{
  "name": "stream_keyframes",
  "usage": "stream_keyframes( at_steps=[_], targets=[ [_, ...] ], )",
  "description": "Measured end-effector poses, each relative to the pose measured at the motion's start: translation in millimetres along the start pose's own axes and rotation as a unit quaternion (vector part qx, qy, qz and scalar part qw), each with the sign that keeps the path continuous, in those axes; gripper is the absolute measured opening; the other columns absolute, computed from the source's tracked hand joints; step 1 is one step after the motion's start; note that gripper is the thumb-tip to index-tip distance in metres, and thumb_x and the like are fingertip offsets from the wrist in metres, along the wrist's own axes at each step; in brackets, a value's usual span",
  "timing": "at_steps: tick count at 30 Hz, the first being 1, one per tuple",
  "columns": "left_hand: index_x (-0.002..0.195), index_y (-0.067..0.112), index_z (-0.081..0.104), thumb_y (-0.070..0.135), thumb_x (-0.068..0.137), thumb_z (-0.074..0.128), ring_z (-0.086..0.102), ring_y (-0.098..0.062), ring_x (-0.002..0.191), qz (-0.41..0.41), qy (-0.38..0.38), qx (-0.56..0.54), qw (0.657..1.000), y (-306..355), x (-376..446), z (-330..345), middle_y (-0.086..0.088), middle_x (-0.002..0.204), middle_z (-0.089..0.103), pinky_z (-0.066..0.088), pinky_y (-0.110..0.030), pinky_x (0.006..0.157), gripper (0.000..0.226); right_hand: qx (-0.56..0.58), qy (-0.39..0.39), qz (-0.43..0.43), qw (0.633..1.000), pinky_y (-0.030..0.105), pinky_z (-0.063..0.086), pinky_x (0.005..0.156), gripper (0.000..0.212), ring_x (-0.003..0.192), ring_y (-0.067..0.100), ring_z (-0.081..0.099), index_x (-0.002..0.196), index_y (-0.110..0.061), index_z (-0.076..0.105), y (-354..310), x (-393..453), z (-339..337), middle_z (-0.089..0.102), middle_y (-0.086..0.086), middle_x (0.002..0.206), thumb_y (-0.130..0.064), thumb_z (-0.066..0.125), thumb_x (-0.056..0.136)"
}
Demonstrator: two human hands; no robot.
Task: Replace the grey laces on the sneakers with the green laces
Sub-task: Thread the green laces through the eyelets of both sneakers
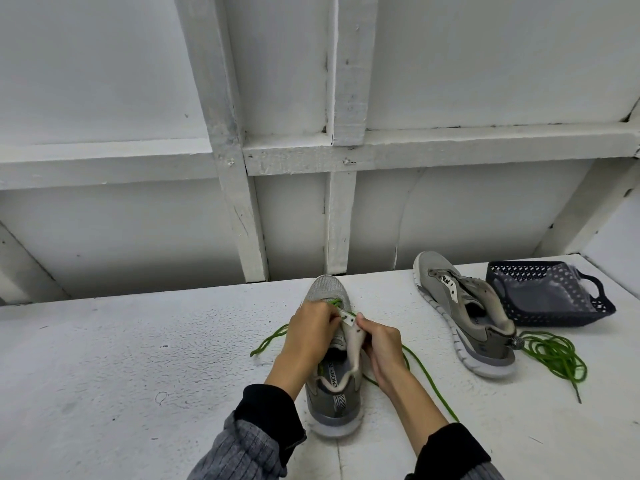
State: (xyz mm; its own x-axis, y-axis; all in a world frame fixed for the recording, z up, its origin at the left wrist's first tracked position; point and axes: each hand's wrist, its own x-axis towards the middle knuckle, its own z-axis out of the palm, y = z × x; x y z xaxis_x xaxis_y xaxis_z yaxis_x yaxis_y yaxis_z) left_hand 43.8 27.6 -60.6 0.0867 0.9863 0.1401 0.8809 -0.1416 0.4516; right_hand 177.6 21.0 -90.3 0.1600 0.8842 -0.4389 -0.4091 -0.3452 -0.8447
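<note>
1. At the middle of the white table (104, 358), a grey sneaker (332, 386) is being held upright, toe toward the wall, heel near the front edge.
2. Its tongue is being pinched by the right hand (382, 344), thumb on top, while the left hand (308, 332) is being curled over the eyelets, fingertips pinching the green lace (429, 379).
3. Open tabletop is being left wide on the left; on the right, the lace is being trailed toward the near edge.
4. Well apart, a second sneaker (460, 320) is being rested on its side beside a dark basket (543, 292), with a coiled green lace (554, 355) just next to its heel.
5. A white boarded wall (138, 81) is being met at the table's back edge.
6. The left fingertips are being hidden; grey laces cannot be made out.
</note>
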Motion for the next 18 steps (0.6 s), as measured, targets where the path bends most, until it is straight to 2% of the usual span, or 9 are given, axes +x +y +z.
stream_keyframes(
  at_steps=[5, 9, 13, 18],
  targets=[
    [0.09, 0.017, 0.071, 0.028, 0.094, 0.055, 0.062, -0.026, 0.085, 0.025, 0.017, 0.004, 1.0, -3.2, 0.5, 2.6, -0.003, 0.089, 0.069, 0.051, -0.038, 0.071, 0.02, -0.027, -0.02, -0.026, 0.999, 0.038, 0.051, 0.081, 0.018, 0.082, 0.023, 0.066, 0.075, -0.002, 0.074, 2.3, 1.5, -0.8, 0.071, 0.012, 0.077, -0.013, 0.067, 0.088],
    [0.087, 0.018, 0.071, 0.028, 0.093, 0.057, 0.062, -0.024, 0.082, 0.026, 0.024, -0.012, 0.999, -3.8, -0.3, 3.2, -0.002, 0.085, 0.069, 0.05, -0.035, 0.068, 0.019, -0.046, -0.03, -0.045, 0.997, 0.044, 0.052, 0.089, 0.028, 0.084, 0.026, 0.067, 0.081, 0.005, 0.073, 7.8, 2.0, -0.4, 0.071, 0.021, 0.087, -0.022, 0.069, 0.087],
    [0.085, 0.016, 0.07, 0.028, 0.094, 0.054, 0.06, -0.024, 0.082, 0.036, 0.021, -0.004, 0.999, -3.2, 0.8, 4.3, -0.003, 0.086, 0.067, 0.044, -0.033, 0.065, 0.021, -0.068, -0.05, -0.066, 0.994, 0.043, 0.053, 0.089, 0.034, 0.09, 0.032, 0.069, 0.08, 0.004, 0.073, 7.5, -0.7, -0.8, 0.069, 0.028, 0.093, -0.029, 0.068, 0.088],
    [0.093, 0.013, 0.069, 0.026, 0.096, 0.049, 0.06, -0.026, 0.088, 0.066, 0.015, 0.043, 0.997, -1.4, 3.2, 3.8, -0.004, 0.094, 0.064, 0.047, -0.035, 0.068, 0.024, -0.1, -0.063, -0.092, 0.989, 0.045, 0.053, 0.09, 0.039, 0.093, 0.033, 0.069, 0.079, -0.004, 0.075, 6.3, -4.7, 1.2, 0.072, 0.023, 0.09, -0.041, 0.067, 0.087]
  ],
)
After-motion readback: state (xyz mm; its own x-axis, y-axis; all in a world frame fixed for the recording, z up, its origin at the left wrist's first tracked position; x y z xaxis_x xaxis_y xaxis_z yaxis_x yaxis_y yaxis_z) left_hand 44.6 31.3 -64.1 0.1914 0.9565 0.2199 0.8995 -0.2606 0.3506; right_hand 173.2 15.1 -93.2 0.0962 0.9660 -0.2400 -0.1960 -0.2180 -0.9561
